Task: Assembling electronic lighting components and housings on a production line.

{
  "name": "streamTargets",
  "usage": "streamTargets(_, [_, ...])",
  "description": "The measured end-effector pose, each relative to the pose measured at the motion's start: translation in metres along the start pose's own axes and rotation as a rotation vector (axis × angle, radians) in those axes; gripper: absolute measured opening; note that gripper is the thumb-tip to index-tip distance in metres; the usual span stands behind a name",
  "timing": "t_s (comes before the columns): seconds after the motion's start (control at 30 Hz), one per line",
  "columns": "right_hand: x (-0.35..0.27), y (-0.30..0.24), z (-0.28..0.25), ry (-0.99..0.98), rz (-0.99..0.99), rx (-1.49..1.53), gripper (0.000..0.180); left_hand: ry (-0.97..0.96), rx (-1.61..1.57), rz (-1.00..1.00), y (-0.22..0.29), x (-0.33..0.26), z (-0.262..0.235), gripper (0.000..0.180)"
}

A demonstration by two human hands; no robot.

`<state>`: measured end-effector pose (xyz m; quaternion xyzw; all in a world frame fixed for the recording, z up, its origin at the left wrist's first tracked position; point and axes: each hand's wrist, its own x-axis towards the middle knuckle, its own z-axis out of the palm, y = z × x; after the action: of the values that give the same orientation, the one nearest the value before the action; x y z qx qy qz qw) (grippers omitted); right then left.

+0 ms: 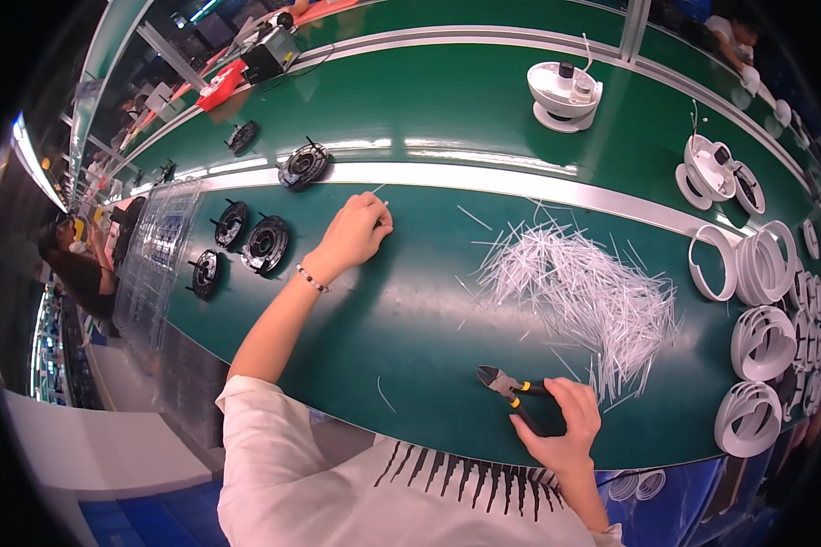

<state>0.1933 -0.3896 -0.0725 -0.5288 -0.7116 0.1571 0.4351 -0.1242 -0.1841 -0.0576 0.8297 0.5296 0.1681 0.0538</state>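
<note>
Stood on the long green bench (pixel 410 301). Right hand (pixel 566 424), fingers wrapped round the black-and-yellow side cutters (pixel 513 390): stiff, weighty, best gripped by the handles. Left hand (pixel 356 232), fingers pinched on a thin white plastic tie (pixel 379 202): light, bendy, probably slippery.

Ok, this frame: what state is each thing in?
Left hand: closed on a thin white strip.
Right hand: gripping the cutters.
Cutters: jaws shut, lying on the green table.
White strips: loose pile.
White rings: stacked at the right edge.
Black round parts: lying flat.
</note>
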Motion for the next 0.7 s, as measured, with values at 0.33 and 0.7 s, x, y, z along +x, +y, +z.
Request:
streamTargets(0.33, [0.000,0.001,-0.001,0.010,0.006,-0.014,0.052,0.089,0.132,-0.304,-0.044,0.040,0.007,0.037])
streamTargets(0.7, [0.000,0.001,-0.002,0.014,0.014,-0.013,0.051,-0.187,0.135,-0.314,-0.062,0.067,0.000,0.007])
